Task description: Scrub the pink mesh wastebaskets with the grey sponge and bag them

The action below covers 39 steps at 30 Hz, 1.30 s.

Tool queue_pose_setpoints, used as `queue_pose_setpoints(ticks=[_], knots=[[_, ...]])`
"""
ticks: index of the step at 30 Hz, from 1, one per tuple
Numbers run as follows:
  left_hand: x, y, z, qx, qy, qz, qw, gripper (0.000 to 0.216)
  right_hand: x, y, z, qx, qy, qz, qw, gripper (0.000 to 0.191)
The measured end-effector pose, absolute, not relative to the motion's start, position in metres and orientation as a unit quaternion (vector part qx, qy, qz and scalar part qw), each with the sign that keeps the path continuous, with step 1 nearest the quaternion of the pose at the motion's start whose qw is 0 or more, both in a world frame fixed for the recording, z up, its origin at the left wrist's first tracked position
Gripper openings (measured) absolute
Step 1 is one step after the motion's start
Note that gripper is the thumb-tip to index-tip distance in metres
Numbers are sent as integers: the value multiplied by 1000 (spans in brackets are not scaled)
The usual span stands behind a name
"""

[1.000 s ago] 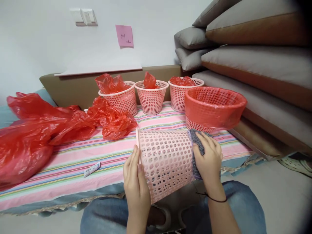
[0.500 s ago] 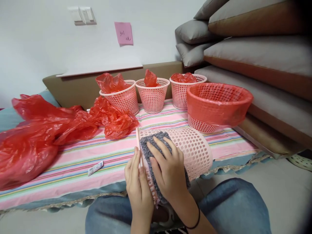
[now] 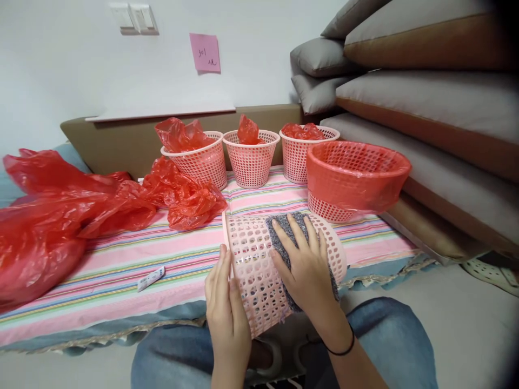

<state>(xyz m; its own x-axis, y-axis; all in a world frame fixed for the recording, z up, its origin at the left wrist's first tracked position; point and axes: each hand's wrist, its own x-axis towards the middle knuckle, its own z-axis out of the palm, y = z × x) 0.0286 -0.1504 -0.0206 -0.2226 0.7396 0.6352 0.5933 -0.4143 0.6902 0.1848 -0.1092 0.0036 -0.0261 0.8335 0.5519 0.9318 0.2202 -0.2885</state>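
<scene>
A pink perforated plastic basket (image 3: pixel 253 254) lies on its side over my lap, its rim toward the left. My left hand (image 3: pixel 227 316) steadies the rim, fingers straight and together against it. My right hand (image 3: pixel 306 267) presses a grey cloth (image 3: pixel 284 229) flat on the basket's upper side, fingers stretched over the cloth.
A striped cloth covers the low table (image 3: pixel 121 270). Three pink baskets (image 3: pixel 251 159) with red bags stand at the back. A larger basket lined with a red bag (image 3: pixel 357 175) stands on the right. Loose red plastic bags (image 3: pixel 60 216) lie on the left, a small white tube (image 3: pixel 151 278) near the front. Sofa cushions (image 3: pixel 425 97) rise on the right.
My right hand with the grey cloth slid from the basket's bottom end to the rim, then back toward the middle. The basket has tilted slightly; my left hand stays on the rim.
</scene>
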Motion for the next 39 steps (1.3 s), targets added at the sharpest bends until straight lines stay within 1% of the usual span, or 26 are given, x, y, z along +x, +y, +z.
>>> queue_pose_setpoints(ticks=[2,5,7,10,12,14,17,21,23,25,27,30,33,36,39], knots=[[29,-151,-22,626,539,561,56,50,183,-109,5,-618,-713,-77,323,52],[28,-149,-22,630,542,555,39,50,170,-111,11,-618,-704,-67,343,48],[27,-146,-20,627,546,555,40,48,155,-114,18,-591,-721,-50,359,46],[26,-139,-15,614,551,563,57,46,132,-115,27,-527,-762,-25,377,49],[25,-134,-12,610,549,567,70,45,128,-109,29,-514,-765,-12,388,49],[25,-131,-10,613,546,567,70,44,138,-97,27,-540,-742,-8,397,47],[26,-136,-12,626,537,565,42,45,179,-75,15,-618,-680,-26,394,44],[32,-155,-24,635,519,573,15,51,247,-58,-2,-698,-604,-24,384,40],[34,-165,-32,630,508,587,19,54,263,-60,-4,-716,-583,-17,383,40],[37,-173,-38,619,503,603,31,54,255,-67,1,-725,-577,-20,377,40],[38,-177,-41,602,509,612,56,51,226,-78,11,-712,-596,-20,371,41],[36,-179,-45,589,517,613,99,44,163,-98,31,-627,-680,18,379,42],[30,-178,-50,577,520,622,100,44,117,-115,43,-539,-744,46,392,45],[26,-179,-57,592,513,613,101,44,116,-115,41,-526,-752,55,394,45],[31,-180,-58,609,485,614,131,40,155,-98,28,-567,-721,35,397,45]])
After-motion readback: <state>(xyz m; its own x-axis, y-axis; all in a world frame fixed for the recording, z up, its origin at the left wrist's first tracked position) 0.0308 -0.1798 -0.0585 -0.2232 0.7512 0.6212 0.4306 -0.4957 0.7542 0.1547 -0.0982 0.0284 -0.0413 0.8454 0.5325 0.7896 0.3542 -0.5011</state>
